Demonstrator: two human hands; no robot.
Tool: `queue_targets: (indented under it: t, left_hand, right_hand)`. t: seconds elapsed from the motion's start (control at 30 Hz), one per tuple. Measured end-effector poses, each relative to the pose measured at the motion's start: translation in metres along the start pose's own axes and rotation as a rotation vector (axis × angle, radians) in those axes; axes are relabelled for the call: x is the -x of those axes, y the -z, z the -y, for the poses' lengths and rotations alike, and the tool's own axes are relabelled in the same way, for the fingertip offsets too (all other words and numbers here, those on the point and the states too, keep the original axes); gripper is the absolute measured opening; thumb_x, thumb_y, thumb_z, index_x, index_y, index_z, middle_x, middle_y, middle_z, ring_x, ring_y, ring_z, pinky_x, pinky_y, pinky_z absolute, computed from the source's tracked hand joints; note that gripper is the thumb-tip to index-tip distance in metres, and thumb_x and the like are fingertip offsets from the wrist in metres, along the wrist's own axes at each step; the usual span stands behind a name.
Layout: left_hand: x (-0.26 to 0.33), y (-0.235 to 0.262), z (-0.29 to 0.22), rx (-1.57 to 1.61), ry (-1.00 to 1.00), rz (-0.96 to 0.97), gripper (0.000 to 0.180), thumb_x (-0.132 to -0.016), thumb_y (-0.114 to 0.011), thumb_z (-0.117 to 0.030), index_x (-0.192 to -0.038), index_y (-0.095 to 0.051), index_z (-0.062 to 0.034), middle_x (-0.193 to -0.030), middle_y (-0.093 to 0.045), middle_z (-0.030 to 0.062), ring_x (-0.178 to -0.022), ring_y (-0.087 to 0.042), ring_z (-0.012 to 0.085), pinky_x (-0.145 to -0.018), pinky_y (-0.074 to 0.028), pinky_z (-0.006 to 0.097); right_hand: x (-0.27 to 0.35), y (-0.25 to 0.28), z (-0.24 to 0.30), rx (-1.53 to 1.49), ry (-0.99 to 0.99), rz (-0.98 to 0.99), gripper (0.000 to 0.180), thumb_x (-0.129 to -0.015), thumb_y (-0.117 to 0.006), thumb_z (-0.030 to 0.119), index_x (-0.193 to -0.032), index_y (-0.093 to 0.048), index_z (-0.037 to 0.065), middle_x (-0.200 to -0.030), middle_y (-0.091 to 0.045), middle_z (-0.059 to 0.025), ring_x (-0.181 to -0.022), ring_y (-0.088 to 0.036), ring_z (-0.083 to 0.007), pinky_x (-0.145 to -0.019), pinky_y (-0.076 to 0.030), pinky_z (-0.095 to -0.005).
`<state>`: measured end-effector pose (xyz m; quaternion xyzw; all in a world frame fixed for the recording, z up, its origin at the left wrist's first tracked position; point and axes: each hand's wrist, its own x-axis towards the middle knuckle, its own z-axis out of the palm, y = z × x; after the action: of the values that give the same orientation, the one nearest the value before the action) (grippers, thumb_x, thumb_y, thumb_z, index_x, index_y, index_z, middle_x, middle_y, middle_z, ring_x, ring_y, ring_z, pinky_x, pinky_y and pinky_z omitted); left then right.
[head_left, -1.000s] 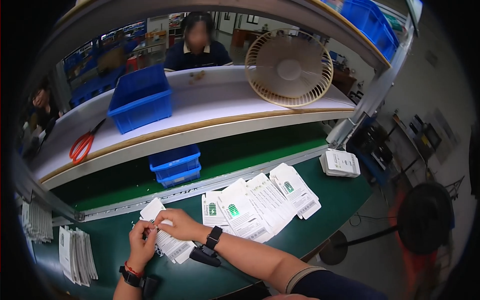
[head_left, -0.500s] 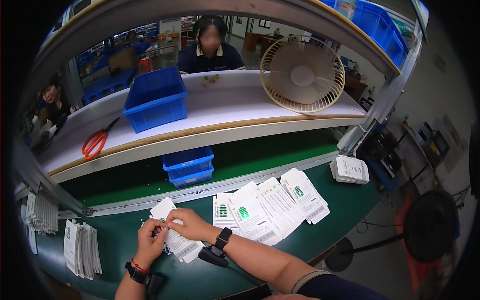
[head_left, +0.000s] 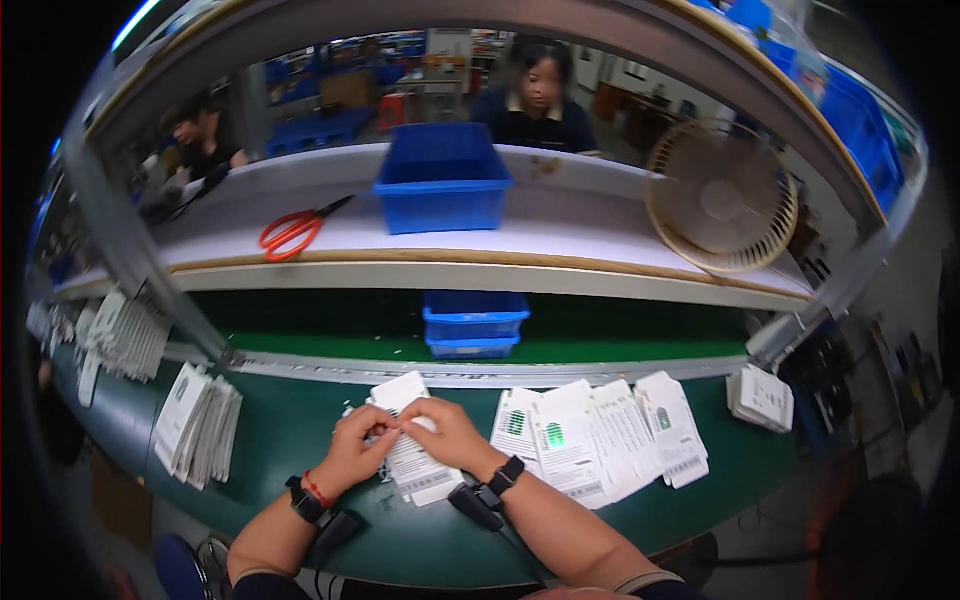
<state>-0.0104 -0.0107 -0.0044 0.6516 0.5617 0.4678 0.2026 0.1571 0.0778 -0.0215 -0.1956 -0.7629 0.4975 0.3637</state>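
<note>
A white flat printed carton [head_left: 425, 478] lies on the green table under my hands, with small white scraps along its left edge. My left hand [head_left: 355, 447] is closed in a pinch at the carton's left edge. Right beside it, my right hand [head_left: 447, 433] reaches across the carton with its fingers pressed together, the fingertips of both hands meeting. Whatever is between the fingertips is too small to make out. To the right, an overlapping row of white flat cartons [head_left: 570, 445] with green prints lies fanned on the table.
Carton stacks stand at left [head_left: 198, 425] and far left [head_left: 130, 335], and another stack [head_left: 760, 398] at far right. Above are a shelf with a blue bin [head_left: 443, 195], orange-handled scissors [head_left: 292, 235] and a fan [head_left: 722, 200]. Blue trays [head_left: 475, 322] sit below. Two people sit beyond.
The view has swung left, so the whole scene sits farther right in the picture. Both hands stay together at the carton's left edge, with little change in their grip.
</note>
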Motion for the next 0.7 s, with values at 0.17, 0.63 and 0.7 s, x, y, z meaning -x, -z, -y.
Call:
queue_targets:
  t: [0.17, 0.63, 0.7]
  left_hand:
    - [0.002, 0.008, -0.001, 0.027, -0.028, 0.028, 0.011, -0.080, -0.066, -0.007, -0.089, -0.062, -0.0019, -0.079, -0.060, 0.0083, -0.071, -0.059, 0.0156, -0.061, -0.048, 0.027]
    - [0.006, -0.001, 0.006, 0.080, -0.110, 0.017, 0.012, -0.079, -0.066, -0.007, -0.090, -0.061, -0.0029, -0.078, -0.057, 0.0088, -0.070, -0.055, 0.0211, -0.061, -0.046, 0.031]
    - [0.004, -0.003, 0.007, 0.065, -0.116, 0.016, 0.012, -0.079, -0.065, -0.007, -0.090, -0.061, -0.0030, -0.078, -0.057, 0.0092, -0.071, -0.055, 0.0221, -0.061, -0.045, 0.031]
  right_hand:
    - [-0.004, -0.006, 0.002, 0.030, 0.004, 0.001, 0.009, -0.083, -0.066, 0.008, -0.088, -0.064, 0.001, -0.085, -0.065, -0.0118, -0.080, -0.064, -0.0233, -0.072, -0.049, -0.0301]
    - [0.005, -0.002, 0.003, -0.051, -0.159, 0.023, 0.010, -0.081, -0.066, 0.006, -0.090, -0.065, 0.002, -0.087, -0.065, -0.0089, -0.080, -0.061, -0.0148, -0.072, -0.047, -0.0261]
    - [0.005, 0.001, 0.002, -0.040, -0.156, 0.032, 0.010, -0.080, -0.066, 0.006, -0.090, -0.065, 0.002, -0.086, -0.065, -0.0088, -0.079, -0.060, -0.0147, -0.072, -0.046, -0.0263]
